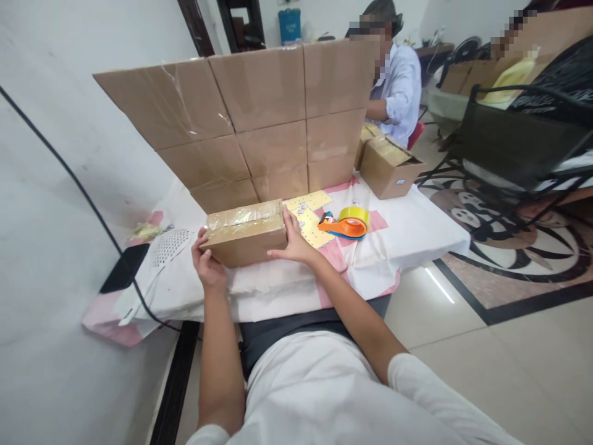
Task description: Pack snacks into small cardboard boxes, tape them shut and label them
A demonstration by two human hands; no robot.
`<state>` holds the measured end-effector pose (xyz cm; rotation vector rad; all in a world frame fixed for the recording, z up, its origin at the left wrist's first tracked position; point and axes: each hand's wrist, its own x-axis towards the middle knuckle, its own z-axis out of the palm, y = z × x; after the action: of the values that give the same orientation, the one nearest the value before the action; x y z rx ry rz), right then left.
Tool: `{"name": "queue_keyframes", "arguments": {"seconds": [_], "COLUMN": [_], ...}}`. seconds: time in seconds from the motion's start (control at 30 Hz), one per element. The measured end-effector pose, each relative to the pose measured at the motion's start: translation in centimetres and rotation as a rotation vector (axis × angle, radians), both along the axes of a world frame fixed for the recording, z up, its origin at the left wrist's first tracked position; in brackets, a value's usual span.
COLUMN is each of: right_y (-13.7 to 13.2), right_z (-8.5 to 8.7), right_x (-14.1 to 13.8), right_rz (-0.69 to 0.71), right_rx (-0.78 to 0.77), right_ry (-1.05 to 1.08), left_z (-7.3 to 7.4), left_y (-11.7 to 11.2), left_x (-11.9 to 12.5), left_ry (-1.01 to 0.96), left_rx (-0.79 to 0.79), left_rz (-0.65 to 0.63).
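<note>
Between my two hands is a brown cardboard box (248,238), its top seam covered with shiny clear tape. My left hand (208,262) grips its left end, fingers bent around the corner. At the right end, my right hand (294,238) presses against the side, with the thumb along the front face. Whether the box rests on the cloth or is slightly raised, I cannot tell. To its right lies an orange and blue tape dispenser (340,228) with a roll of yellow tape (356,215). A wall of stacked cardboard boxes (273,111) rises just behind.
A white and pink cloth (417,222) covers the table. More boxes (386,170) stand at its right back, near a person (403,86) across the table. On the left are a black phone (125,269) and a hanging black cable (92,207). A dark chair (514,142) stands at right.
</note>
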<state>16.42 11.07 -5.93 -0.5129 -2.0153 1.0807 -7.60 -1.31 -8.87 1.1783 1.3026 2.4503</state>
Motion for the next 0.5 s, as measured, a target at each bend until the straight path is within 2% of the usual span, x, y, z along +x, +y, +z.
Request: {"name": "queue_keyframes", "arguments": {"seconds": [0.13, 0.27, 0.4, 0.5], "right_y": [2.2, 1.6, -0.8, -1.5], "right_z": [2.1, 3.3, 4.4, 5.9], "right_x": [-0.2, 0.3, 2.8, 7.9], "right_rz": [0.054, 0.09, -0.076, -0.268], "right_rx": [0.09, 0.168, 0.163, 0.115], "right_ry": [-0.067, -0.058, 0.061, 0.203], "left_z": [0.3, 0.4, -0.2, -0.8], "left_y": [-0.2, -0.2, -0.5, -0.8], "left_x": [0.1, 0.5, 0.9, 1.1], "left_ry": [-0.014, -0.008, -0.158, -0.204], "left_rx": [-0.032, -0.021, -0.013, -0.1], "left_rz": [-0.012, -0.021, -0.093, -0.185]}}
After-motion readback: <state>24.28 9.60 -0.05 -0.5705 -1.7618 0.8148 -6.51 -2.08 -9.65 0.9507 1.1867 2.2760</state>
